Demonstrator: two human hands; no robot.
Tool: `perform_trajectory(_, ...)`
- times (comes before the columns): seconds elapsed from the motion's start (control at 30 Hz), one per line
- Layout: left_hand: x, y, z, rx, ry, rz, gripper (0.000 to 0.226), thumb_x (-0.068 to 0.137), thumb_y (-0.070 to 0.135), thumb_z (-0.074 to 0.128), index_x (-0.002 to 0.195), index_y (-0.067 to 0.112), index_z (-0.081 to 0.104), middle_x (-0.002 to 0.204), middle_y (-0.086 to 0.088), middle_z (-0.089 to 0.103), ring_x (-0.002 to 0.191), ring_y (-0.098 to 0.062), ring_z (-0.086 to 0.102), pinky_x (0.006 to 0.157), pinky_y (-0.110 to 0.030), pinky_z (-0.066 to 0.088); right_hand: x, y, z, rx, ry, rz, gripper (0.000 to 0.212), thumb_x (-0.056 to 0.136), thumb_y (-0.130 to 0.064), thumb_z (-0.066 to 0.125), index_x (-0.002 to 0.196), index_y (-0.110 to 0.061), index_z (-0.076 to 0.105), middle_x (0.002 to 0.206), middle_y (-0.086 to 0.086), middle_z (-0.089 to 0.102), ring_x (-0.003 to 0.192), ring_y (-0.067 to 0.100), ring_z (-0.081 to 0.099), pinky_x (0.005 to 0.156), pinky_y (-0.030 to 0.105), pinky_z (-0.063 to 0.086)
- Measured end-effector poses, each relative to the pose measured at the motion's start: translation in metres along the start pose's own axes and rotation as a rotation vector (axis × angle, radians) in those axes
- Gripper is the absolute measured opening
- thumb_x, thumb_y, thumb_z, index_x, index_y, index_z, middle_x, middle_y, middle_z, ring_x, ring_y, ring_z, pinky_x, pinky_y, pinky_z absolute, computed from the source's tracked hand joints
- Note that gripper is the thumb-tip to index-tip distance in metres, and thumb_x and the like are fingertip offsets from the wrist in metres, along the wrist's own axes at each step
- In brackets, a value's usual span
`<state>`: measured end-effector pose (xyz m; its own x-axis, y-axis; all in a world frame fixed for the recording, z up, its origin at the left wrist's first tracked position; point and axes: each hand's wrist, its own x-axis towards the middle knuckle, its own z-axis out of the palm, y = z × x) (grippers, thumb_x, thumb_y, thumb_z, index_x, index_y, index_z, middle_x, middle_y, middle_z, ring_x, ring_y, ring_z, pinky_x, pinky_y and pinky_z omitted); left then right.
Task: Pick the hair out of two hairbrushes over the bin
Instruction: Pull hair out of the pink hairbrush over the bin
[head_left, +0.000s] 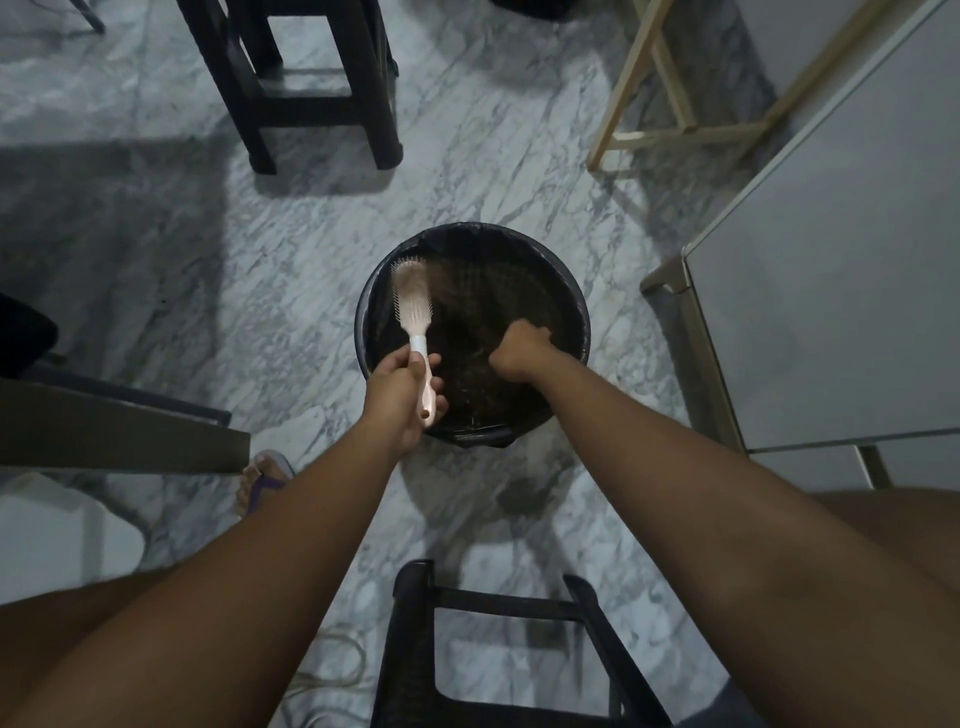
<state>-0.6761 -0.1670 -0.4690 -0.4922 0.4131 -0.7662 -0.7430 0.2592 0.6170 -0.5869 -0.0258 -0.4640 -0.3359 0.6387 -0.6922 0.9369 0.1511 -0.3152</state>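
Over the black-lined bin (470, 228), left hand (400, 402) grips the pink hairbrush (412, 301) by its handle; right hand (519, 353) hangs beside it, fingers curled tight, whether round hair, can't tell.

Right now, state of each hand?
Left hand: gripping the brush handle.
Right hand: fingers curled over the bin; any hair in them cannot be told.

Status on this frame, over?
Left hand grips hairbrush handle, over bin. Right hand curled above bin; hair in it unclear. Second brush not in view.
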Motion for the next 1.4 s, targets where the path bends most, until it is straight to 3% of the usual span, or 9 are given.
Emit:
perform_trajectory(0.2, -0.01, -0.002, -0.003, 0.04, -0.1, 0.017, 0.027, 0.104, 0.015, 0.045, 0.13, 0.019, 0.054, 0.111, -0.005, 0.064, 0.066, -0.014, 0.052, 0.048, -0.026, 0.042, -0.009, -0.023, 0.005, 0.713, 0.242, -0.318, 0.063, 0.094, -0.035, 0.058, 0.152, -0.023, 0.034, 0.146, 0.006, 0.048, 0.111, 0.013, 0.059, 0.098, 0.031, 0.046)
perform_trajectory(0.43, -0.013, -0.006, 0.005, 0.024, -0.091, -0.011, 0.026, 0.104, 0.014, 0.045, 0.129, 0.015, 0.053, 0.107, -0.006, 0.063, 0.065, -0.014, 0.051, 0.046, -0.024, 0.043, -0.013, -0.023, 0.0, 0.519, 0.461, -0.495, 0.016, 0.091, -0.02, 0.068, 0.102, -0.012, 0.077, 0.098, 0.001, 0.077, 0.092, 0.01, 0.068, 0.089, 0.025, 0.054)
perform_trajectory(0.73, 0.003, -0.01, 0.003, 0.023, 0.026, -0.081, 0.027, 0.105, 0.018, 0.041, 0.124, 0.005, 0.055, 0.093, -0.007, 0.056, 0.061, -0.013, 0.048, 0.044, -0.023, 0.043, -0.022, -0.023, -0.024, 0.859, 0.926, -0.749, 0.009, 0.101, -0.003, 0.041, 0.095, 0.002, 0.046, 0.071, 0.003, 0.056, 0.064, 0.014, 0.056, 0.063, 0.027, 0.048)
perform_trajectory(0.87, 0.006, -0.009, 0.004, 0.014, 0.052, -0.133, 0.026, 0.102, 0.016, 0.04, 0.118, 0.005, 0.057, 0.081, -0.007, 0.052, 0.057, -0.013, 0.048, 0.042, -0.023, 0.043, -0.018, -0.023, -0.037, 1.134, 1.038, -0.59, 0.008, 0.102, -0.007, 0.033, 0.1, -0.007, 0.041, 0.068, 0.003, 0.052, 0.058, 0.013, 0.051, 0.058, 0.03, 0.046)
perform_trajectory(0.93, 0.004, -0.007, 0.007, 0.037, 0.044, -0.117, 0.026, 0.101, 0.013, 0.039, 0.117, 0.005, 0.058, 0.081, -0.006, 0.052, 0.057, -0.013, 0.048, 0.043, -0.023, 0.042, -0.009, -0.016, -0.039, 1.065, 0.918, -0.404, 0.011, 0.1, -0.009, 0.035, 0.104, -0.006, 0.045, 0.074, 0.003, 0.057, 0.065, 0.014, 0.056, 0.065, 0.032, 0.05)
perform_trajectory(1.03, -0.001, -0.004, 0.014, 0.085, 0.03, -0.078, 0.026, 0.101, 0.013, 0.04, 0.118, 0.005, 0.058, 0.083, -0.006, 0.052, 0.06, -0.013, 0.048, 0.044, -0.023, 0.042, -0.012, -0.005, -0.042, 0.297, 0.243, -0.182, 0.035, 0.091, -0.009, 0.052, 0.126, -0.003, 0.054, 0.118, 0.016, 0.064, 0.108, 0.028, 0.062, 0.096, 0.036, 0.05)
perform_trajectory(1.13, -0.002, -0.003, 0.019, 0.145, 0.009, -0.031, 0.027, 0.102, 0.016, 0.043, 0.125, 0.008, 0.056, 0.094, -0.005, 0.059, 0.065, -0.014, 0.05, 0.046, -0.024, 0.044, -0.024, -0.012, -0.037, -0.09, -0.142, -0.188, 0.064, 0.088, -0.014, 0.059, 0.147, -0.004, 0.036, 0.138, 0.02, 0.05, 0.12, 0.034, 0.054, 0.089, 0.034, 0.045)
perform_trajectory(1.27, -0.009, -0.004, 0.024, 0.141, -0.034, -0.026, 0.021, 0.103, 0.015, 0.045, 0.12, 0.019, 0.056, 0.106, -0.004, 0.063, 0.067, -0.015, 0.051, 0.048, -0.026, 0.043, -0.02, -0.029, -0.017, 0.523, 0.105, -0.332, 0.088, 0.083, -0.039, 0.071, 0.155, -0.025, 0.023, 0.15, 0.008, 0.045, 0.132, 0.024, 0.05, 0.099, 0.037, 0.051)
perform_trajectory(1.4, -0.012, -0.006, 0.024, 0.092, -0.07, -0.034, 0.023, 0.104, 0.013, 0.043, 0.124, 0.018, 0.053, 0.105, -0.004, 0.064, 0.064, -0.014, 0.05, 0.049, -0.025, 0.04, -0.018, -0.031, -0.012, 0.535, 0.406, -0.388, 0.036, 0.09, -0.032, 0.07, 0.121, -0.013, 0.068, 0.112, 0.001, 0.072, 0.103, 0.012, 0.066, 0.087, 0.024, 0.052)
